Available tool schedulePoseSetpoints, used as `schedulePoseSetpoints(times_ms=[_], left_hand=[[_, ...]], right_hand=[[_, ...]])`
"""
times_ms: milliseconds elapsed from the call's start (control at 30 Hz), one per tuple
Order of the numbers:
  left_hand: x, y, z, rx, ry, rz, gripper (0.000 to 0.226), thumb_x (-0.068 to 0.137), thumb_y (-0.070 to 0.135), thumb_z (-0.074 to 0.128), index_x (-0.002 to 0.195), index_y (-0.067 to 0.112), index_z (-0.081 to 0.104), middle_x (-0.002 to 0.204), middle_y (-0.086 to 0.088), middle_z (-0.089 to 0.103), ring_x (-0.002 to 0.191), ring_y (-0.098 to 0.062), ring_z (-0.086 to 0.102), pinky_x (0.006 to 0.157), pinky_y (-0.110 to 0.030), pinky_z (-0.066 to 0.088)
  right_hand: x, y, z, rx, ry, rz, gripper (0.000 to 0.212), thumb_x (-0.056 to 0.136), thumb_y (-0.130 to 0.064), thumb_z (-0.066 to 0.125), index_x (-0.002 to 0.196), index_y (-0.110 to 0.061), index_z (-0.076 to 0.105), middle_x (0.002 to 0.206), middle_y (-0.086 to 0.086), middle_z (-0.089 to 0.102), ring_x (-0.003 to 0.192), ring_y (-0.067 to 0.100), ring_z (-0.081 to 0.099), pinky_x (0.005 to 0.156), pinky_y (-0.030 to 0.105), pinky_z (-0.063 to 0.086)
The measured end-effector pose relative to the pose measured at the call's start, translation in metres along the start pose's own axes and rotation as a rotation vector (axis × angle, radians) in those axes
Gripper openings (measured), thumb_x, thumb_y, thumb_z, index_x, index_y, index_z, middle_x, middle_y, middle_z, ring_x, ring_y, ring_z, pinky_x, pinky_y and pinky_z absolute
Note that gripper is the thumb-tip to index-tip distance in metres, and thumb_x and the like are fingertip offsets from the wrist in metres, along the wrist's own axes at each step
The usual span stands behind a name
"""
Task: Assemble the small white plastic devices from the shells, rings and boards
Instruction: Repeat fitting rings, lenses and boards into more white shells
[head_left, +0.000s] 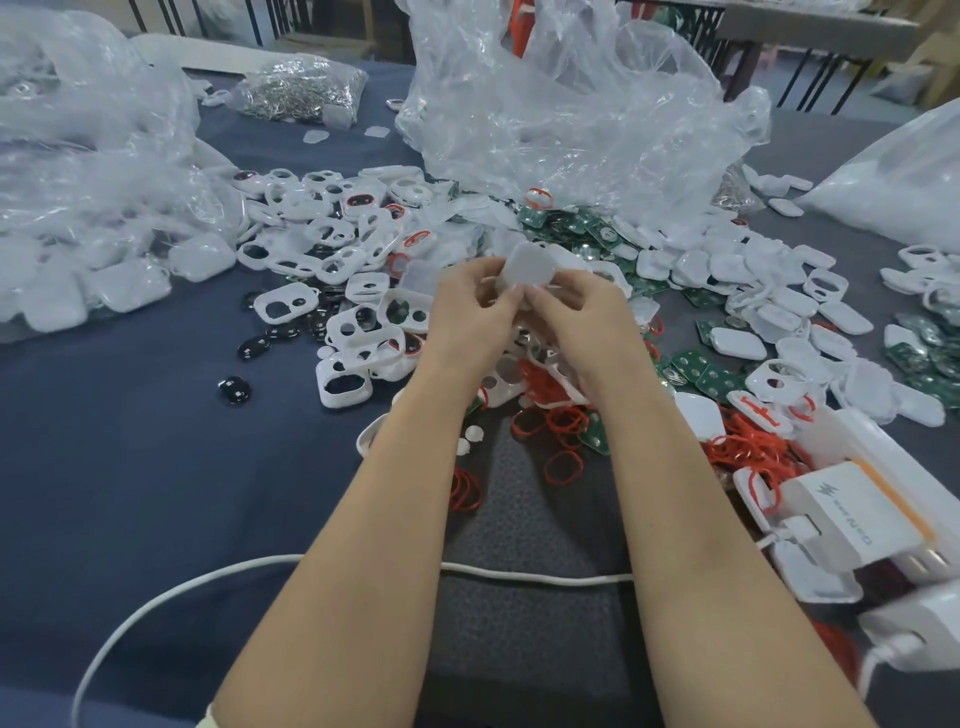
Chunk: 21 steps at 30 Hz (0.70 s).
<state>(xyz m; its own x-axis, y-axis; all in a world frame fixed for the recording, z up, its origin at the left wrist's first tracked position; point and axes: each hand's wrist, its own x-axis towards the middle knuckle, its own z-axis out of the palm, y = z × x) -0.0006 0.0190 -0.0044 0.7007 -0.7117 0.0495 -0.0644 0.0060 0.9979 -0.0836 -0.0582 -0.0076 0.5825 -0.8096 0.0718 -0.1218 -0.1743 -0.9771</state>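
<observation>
Head view: the left hand (467, 306) and right hand (576, 312) meet above the table (130, 415), fingers of both curled round one white shell (525, 267), pinching it between them, raised just over the heap. Loose shells (332, 244) with cut-outs lie left of the hands, green boards (571, 223) behind and to the right, red rings (561, 426) under the wrists. A clear bag (571, 114) stands behind. A white charger (852, 509) sits at right; its cable (208, 577) runs beneath the forearms.
</observation>
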Motion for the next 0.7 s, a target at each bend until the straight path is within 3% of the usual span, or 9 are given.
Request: schedulePoseSetpoints(times_ms=[100, 233, 367, 467, 567, 633, 700], left_hand=[[0.001, -0.004, 0.000, 0.119, 0.061, 0.012, 0.021, 0.094, 0.007, 0.055, 0.115, 0.008, 0.059, 0.108, -0.015, 0.069, 0.102, -0.030, 0.066, 0.095, -0.047, 0.051], [0.006, -0.002, 0.000, 0.187, 0.159, 0.009, 0.014, 0.092, 0.005, 0.054, 0.103, 0.012, 0.058, 0.095, -0.013, 0.070, 0.091, -0.032, 0.067, 0.088, -0.046, 0.053], [0.011, -0.001, 0.003, 0.219, 0.191, 0.005, 0.014, 0.092, 0.007, 0.053, 0.105, 0.010, 0.058, 0.094, -0.012, 0.070, 0.091, -0.030, 0.066, 0.081, -0.031, 0.051], [0.008, -0.002, 0.004, 0.162, 0.183, 0.028, 0.022, 0.092, 0.004, 0.052, 0.112, 0.008, 0.062, 0.102, -0.012, 0.070, 0.097, -0.027, 0.065, 0.089, -0.039, 0.052], [0.003, 0.003, 0.004, 0.163, 0.122, 0.086, 0.032, 0.093, 0.002, 0.050, 0.119, 0.012, 0.064, 0.113, -0.008, 0.067, 0.101, -0.022, 0.064, 0.094, -0.041, 0.051], [0.003, 0.007, 0.003, 0.216, 0.102, 0.122, 0.036, 0.094, 0.004, 0.049, 0.125, 0.019, 0.062, 0.123, -0.006, 0.062, 0.104, -0.021, 0.063, 0.097, -0.037, 0.049], [0.001, 0.009, 0.000, 0.244, 0.112, 0.154, 0.037, 0.095, 0.006, 0.050, 0.129, 0.019, 0.060, 0.123, -0.005, 0.062, 0.099, -0.015, 0.063, 0.092, -0.025, 0.049]], right_hand=[[0.005, -0.002, 0.005, -0.139, 0.001, 0.018, 0.005, 0.088, -0.011, 0.063, 0.091, -0.015, 0.062, 0.097, 0.013, 0.071, 0.088, 0.024, 0.069, 0.080, 0.041, 0.057], [0.015, -0.005, 0.020, -0.231, 0.063, 0.014, 0.007, 0.087, -0.012, 0.063, 0.089, -0.018, 0.063, 0.093, 0.011, 0.071, 0.088, 0.027, 0.068, 0.085, 0.045, 0.055], [0.019, -0.005, 0.023, -0.208, 0.068, 0.038, 0.010, 0.087, -0.011, 0.062, 0.095, -0.010, 0.066, 0.095, 0.016, 0.071, 0.090, 0.032, 0.066, 0.087, 0.051, 0.053], [0.013, -0.004, 0.018, -0.230, 0.085, -0.030, 0.022, 0.087, -0.011, 0.062, 0.109, -0.010, 0.064, 0.101, 0.005, 0.069, 0.098, 0.025, 0.065, 0.090, 0.041, 0.052], [0.006, -0.017, 0.009, -0.346, 0.075, -0.208, 0.054, 0.085, -0.006, 0.057, 0.134, -0.026, 0.049, 0.113, -0.004, 0.061, 0.095, 0.017, 0.061, 0.086, 0.027, 0.048], [0.003, -0.024, 0.007, -0.499, 0.024, -0.289, 0.055, 0.086, -0.005, 0.054, 0.135, -0.030, 0.051, 0.123, 0.001, 0.060, 0.098, 0.018, 0.059, 0.092, 0.027, 0.046], [0.001, -0.028, 0.005, -0.566, 0.040, -0.317, 0.043, 0.087, -0.009, 0.056, 0.127, -0.026, 0.059, 0.117, 0.001, 0.064, 0.090, 0.014, 0.056, 0.089, 0.023, 0.044]])
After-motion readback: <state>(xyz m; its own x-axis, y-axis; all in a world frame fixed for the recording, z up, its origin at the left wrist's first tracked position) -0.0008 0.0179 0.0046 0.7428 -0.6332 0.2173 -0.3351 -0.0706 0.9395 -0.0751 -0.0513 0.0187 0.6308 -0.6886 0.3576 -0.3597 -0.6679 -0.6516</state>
